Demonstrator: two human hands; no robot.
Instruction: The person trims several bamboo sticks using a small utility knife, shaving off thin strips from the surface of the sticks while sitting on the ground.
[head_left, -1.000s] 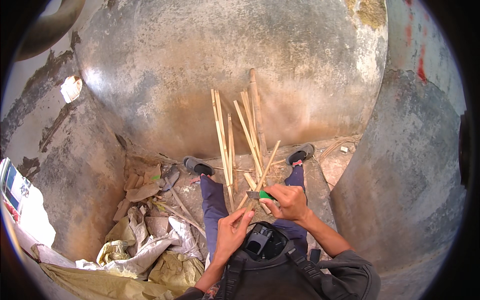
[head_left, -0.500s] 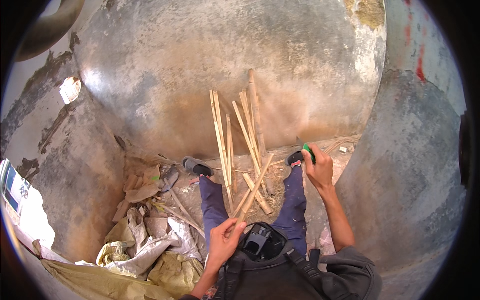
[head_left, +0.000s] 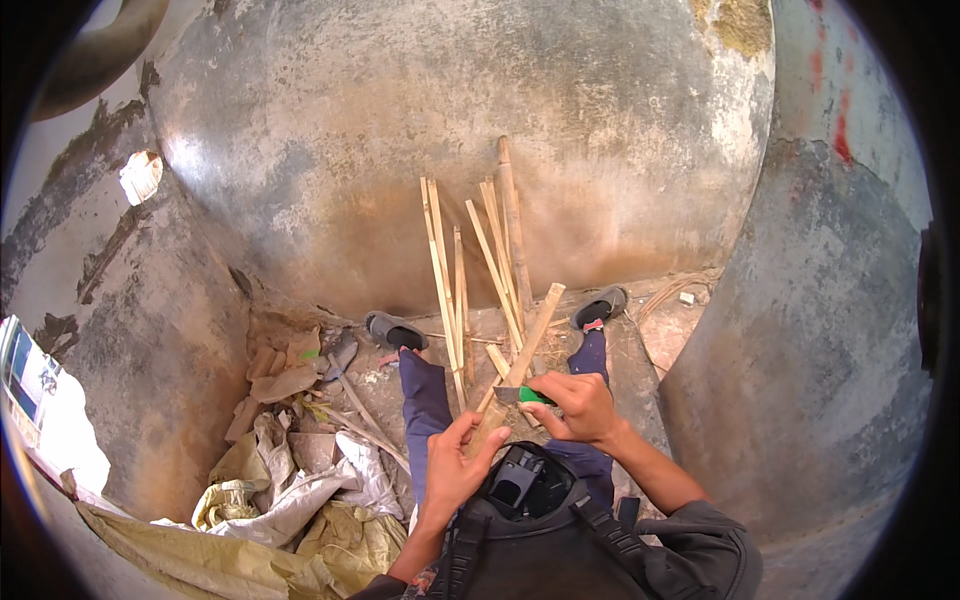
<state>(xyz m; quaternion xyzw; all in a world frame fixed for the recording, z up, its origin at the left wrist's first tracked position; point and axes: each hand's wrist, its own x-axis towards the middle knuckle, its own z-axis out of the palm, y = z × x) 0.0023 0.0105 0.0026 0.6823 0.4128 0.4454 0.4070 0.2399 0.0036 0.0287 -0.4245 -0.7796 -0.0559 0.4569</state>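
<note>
A flat bamboo strip point(head_left: 538, 328) slants up and away from my lap, its near end gripped by my left hand point(head_left: 455, 472), thumb on top. In my right hand point(head_left: 582, 408) is a knife with a green handle point(head_left: 536, 396), fingers wrapped round it. Its dark blade point(head_left: 508, 394) lies across the strip just beyond my left fingers; whether it cuts in cannot be seen. Behind the strip, a shorter bamboo piece point(head_left: 496, 356) rests on the ground, partly covered by it and my right hand.
Several split bamboo strips point(head_left: 440, 268) and a rounder bamboo pole point(head_left: 511, 225) lean on the stained wall point(head_left: 330, 150) ahead. My shoes point(head_left: 601, 306) stand either side. Sacks point(head_left: 345, 545) and broken rubble point(head_left: 270, 365) lie at left. A curved wall point(head_left: 810, 350) rises at right.
My right hand has come down and left from above my right foot, bringing the knife onto the strip. The strip's far end has shifted up and right in my left hand.
</note>
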